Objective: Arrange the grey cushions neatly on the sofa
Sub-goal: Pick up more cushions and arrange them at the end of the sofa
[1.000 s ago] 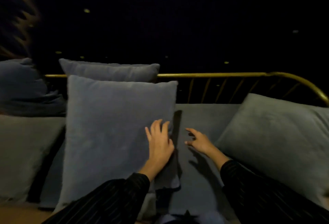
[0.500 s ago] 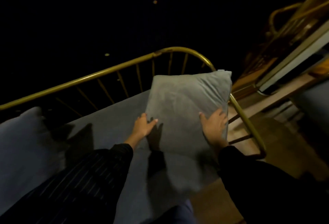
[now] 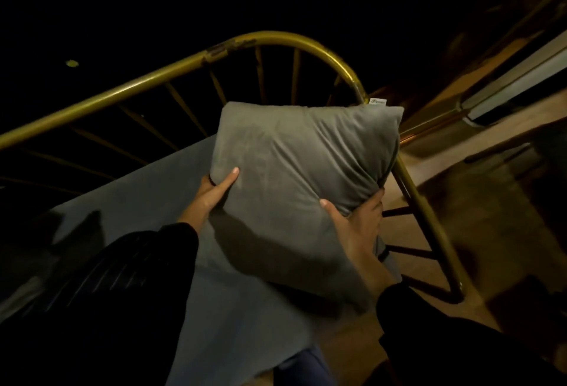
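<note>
Grey cushion [image 3: 300, 183]: held at the sofa's [image 3: 147, 201] right end, in front of the curved gold rail [image 3: 306, 45]. Face toward camera, top leaning away toward the rail, white tag [image 3: 378, 102] at upper right corner; near-square, long axis unclear. Left hand [image 3: 211, 194] clamps left edge, thumb on front, fingers hidden behind. Right hand [image 3: 357, 223] pinches bunched fabric at right edge, forearm up from below. Versus 0.5 s ago: both grips wrap the edges rather than lying flat; the cushion appears larger in view.
</note>
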Demonstrator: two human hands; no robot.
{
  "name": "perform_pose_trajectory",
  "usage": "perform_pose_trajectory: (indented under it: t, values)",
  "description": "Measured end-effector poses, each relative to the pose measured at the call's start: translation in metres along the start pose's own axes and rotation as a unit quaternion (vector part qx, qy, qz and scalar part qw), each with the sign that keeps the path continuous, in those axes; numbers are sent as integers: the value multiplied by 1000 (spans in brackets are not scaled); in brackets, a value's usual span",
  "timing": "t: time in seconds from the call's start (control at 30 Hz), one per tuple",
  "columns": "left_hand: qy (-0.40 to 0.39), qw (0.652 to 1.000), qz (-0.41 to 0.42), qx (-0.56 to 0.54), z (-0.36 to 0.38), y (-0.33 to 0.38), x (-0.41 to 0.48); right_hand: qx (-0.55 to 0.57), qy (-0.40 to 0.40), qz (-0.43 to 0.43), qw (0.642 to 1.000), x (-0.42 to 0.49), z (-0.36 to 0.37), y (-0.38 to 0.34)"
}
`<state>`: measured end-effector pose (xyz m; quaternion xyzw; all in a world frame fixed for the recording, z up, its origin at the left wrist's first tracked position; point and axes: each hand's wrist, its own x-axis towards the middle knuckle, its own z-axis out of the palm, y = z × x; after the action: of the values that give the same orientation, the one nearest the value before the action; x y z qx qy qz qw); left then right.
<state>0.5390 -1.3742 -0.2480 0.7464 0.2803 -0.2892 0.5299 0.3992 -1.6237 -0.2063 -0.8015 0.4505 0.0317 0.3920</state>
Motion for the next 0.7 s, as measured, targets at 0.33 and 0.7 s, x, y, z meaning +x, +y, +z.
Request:
perform_pose_trajectory:
  t: [0.33, 0.7]
  values:
    - [-8, 992, -27, -126, -32, -16, -51, 130, -149, 15, 980, 27, -28, 2]
    - [110, 963, -46, -243, -97, -114, -163, 65, -249, -70, 964, -23, -1, -19]
